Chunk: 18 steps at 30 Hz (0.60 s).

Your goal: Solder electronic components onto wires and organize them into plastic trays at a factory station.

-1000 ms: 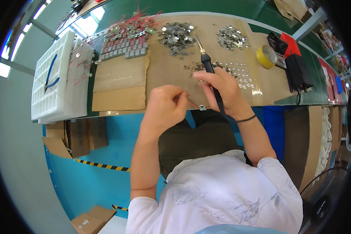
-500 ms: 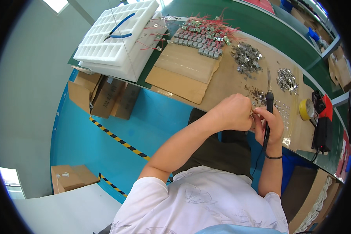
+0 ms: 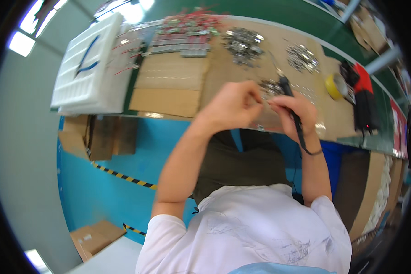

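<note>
Because the two hands work so close together, the main risk sits right between them; the right hand is closed around the black handle of a soldering iron, its tip pointing far and left toward a small cluster of metal parts on the cardboard sheet, while the left hand is curled with fingertips pinched together just beside that tip, whether on a wire or a small part I cannot tell, the frame being blurred; a slip of either hand could bring the hot tip against the left fingers, or scorch the cardboard beneath; the iron's cord trails down over the right wrist and off the near edge of the table, so a snag there could jerk the tool; farther out, loose metal piles and red-wired parts lie within elbow reach and might scatter; the yellow tape roll and white foam tray stand well apart.
</note>
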Each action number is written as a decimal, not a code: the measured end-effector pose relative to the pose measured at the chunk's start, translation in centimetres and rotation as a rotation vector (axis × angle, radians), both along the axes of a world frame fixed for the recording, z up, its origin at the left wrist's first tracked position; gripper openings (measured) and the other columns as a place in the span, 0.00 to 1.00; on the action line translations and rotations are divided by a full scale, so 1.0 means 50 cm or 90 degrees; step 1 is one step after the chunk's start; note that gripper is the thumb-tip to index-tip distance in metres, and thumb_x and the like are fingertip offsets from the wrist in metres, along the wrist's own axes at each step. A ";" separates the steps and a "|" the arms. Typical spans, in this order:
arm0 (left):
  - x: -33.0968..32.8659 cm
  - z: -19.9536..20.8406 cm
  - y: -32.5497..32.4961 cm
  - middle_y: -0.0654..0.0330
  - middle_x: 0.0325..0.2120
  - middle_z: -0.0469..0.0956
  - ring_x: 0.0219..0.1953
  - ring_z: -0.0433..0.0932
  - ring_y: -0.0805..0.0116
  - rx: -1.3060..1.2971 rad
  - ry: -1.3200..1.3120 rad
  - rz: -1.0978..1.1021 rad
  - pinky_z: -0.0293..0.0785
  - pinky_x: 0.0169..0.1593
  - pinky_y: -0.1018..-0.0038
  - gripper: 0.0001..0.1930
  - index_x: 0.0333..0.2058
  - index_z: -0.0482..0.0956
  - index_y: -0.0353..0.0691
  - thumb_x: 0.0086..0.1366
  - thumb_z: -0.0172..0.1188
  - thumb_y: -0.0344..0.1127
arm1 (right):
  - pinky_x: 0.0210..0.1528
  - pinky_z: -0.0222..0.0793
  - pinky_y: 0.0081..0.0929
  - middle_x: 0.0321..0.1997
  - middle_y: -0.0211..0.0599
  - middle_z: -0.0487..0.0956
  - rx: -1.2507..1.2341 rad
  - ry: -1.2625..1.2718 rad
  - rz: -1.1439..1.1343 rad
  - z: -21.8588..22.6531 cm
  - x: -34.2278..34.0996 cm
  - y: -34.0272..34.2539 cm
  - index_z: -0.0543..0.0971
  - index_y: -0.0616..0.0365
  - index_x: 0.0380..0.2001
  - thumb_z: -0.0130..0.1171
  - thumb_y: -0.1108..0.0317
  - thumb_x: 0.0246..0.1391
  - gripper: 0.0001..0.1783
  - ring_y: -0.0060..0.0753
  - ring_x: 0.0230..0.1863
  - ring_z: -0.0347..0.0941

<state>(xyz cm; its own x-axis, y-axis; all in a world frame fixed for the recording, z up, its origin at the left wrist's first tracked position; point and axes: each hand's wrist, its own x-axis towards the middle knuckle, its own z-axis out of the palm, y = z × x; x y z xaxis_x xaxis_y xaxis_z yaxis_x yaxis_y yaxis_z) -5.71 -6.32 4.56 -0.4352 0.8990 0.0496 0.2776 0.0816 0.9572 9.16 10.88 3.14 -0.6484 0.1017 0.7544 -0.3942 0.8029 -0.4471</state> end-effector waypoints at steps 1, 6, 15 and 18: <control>-0.008 -0.014 -0.001 0.70 0.20 0.77 0.24 0.74 0.84 0.024 -0.038 0.003 0.69 0.27 0.77 0.02 0.33 0.80 0.35 0.63 0.64 0.23 | 0.30 0.74 0.29 0.33 0.37 0.86 -0.024 -0.011 0.002 -0.006 -0.003 0.004 0.84 0.55 0.42 0.70 0.85 0.48 0.18 0.37 0.27 0.78; -0.056 -0.024 0.006 0.75 0.19 0.72 0.23 0.65 0.88 0.118 -0.041 0.053 0.61 0.27 0.82 0.01 0.33 0.84 0.34 0.62 0.68 0.23 | 0.32 0.76 0.20 0.41 0.36 0.89 -0.125 -0.069 -0.019 -0.027 -0.003 0.007 0.80 0.57 0.55 0.64 0.80 0.61 0.19 0.25 0.31 0.81; -0.090 -0.093 0.043 0.75 0.15 0.70 0.21 0.64 0.86 0.090 0.006 0.218 0.61 0.26 0.81 0.05 0.32 0.88 0.32 0.60 0.72 0.29 | 0.31 0.80 0.18 0.43 0.37 0.89 -0.290 -0.079 -0.098 -0.063 0.030 0.009 0.77 0.60 0.63 0.55 0.69 0.73 0.18 0.19 0.30 0.81; -0.091 -0.097 0.038 0.74 0.15 0.68 0.21 0.63 0.86 0.055 0.027 0.208 0.60 0.26 0.80 0.06 0.32 0.87 0.32 0.59 0.73 0.30 | 0.34 0.78 0.24 0.42 0.37 0.87 -0.190 -0.131 -0.049 -0.068 0.013 0.027 0.80 0.56 0.58 0.64 0.76 0.62 0.21 0.24 0.31 0.79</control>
